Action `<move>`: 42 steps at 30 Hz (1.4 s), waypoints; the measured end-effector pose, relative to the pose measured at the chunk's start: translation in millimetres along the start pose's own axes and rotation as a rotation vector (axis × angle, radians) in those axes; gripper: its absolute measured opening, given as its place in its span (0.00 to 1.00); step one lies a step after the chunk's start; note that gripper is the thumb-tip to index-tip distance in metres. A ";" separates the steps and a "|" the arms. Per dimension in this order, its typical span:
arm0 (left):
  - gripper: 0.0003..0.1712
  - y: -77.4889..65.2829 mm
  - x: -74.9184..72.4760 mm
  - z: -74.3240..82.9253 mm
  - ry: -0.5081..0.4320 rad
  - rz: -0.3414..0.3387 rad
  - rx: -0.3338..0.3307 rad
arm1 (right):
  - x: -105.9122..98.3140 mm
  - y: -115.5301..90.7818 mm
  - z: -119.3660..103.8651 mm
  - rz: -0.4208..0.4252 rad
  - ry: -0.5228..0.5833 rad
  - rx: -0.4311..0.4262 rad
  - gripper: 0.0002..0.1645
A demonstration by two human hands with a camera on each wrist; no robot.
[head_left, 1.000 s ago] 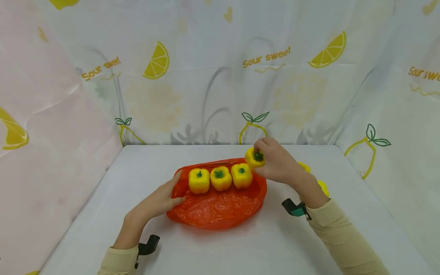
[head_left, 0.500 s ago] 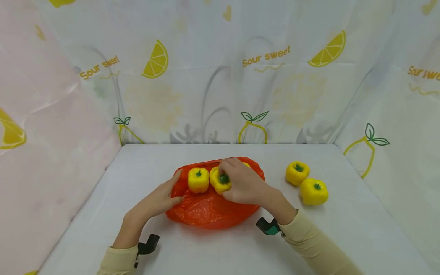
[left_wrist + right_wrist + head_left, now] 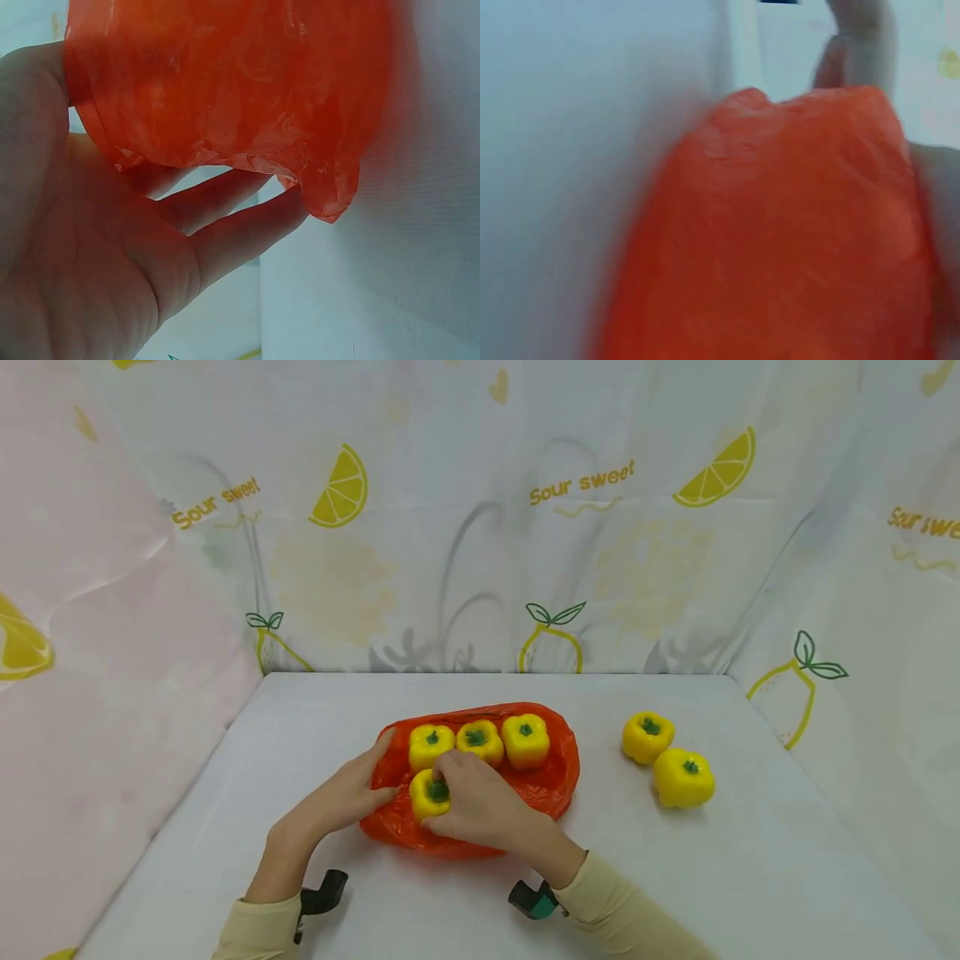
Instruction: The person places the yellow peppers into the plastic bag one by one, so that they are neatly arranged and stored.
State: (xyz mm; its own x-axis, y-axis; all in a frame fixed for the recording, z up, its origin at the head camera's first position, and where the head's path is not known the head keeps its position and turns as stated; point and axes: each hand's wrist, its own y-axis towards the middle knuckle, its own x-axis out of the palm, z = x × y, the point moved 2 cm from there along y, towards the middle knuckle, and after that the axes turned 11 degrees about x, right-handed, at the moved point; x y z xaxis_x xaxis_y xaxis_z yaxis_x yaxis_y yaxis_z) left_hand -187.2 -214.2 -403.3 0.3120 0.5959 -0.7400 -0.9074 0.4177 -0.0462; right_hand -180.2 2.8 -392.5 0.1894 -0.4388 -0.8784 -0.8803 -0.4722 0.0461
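A red plastic bag [image 3: 551, 789] lies spread open on the white table. Three yellow bell peppers with green stems stand in a row along its back: a left one [image 3: 431, 747], a middle one [image 3: 480, 741] and a right one [image 3: 526, 742]. In front of the left one, my right hand [image 3: 483, 802] pinches another yellow bell pepper [image 3: 426, 795] low inside the bag. My left hand [image 3: 337, 793] stays at the bag's left rim, fingers spread. In the left wrist view its fingers [image 3: 244, 236] pass behind the bag's thin wall [image 3: 225, 90], fairly straight.
Two more yellow bell peppers, a rear one [image 3: 648, 737] and a front one [image 3: 683, 777], sit close together on the table right of the bag. A lemon-printed curtain [image 3: 480, 527] rises behind the table [image 3: 750, 877] and along both sides.
My right hand has carried its pepper leftward, from the bag's right rear corner across the row to the front left. The left hand keeps its place at the rim.
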 end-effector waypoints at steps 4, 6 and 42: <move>0.50 -0.3 -1.4 0.6 0.003 0.000 0.018 | 19.9 1.8 -5.5 0.072 -0.077 0.028 0.30; 0.50 0.0 -1.4 0.6 0.000 -0.002 0.025 | 24.7 1.3 -7.4 0.094 -0.123 0.029 0.32; 0.51 2.5 2.2 -7.8 -0.047 -0.012 -0.009 | -78.0 -24.4 103.7 0.294 -0.088 0.102 0.32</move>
State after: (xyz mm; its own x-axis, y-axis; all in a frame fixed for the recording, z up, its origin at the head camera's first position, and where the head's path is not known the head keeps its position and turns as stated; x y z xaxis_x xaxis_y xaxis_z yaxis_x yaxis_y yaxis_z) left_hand -191.0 -217.3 -410.2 0.3354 0.6228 -0.7068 -0.9060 0.4189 -0.0609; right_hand -218.6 127.9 -374.4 -0.1134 -0.4752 -0.8725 -0.9318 -0.2538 0.2594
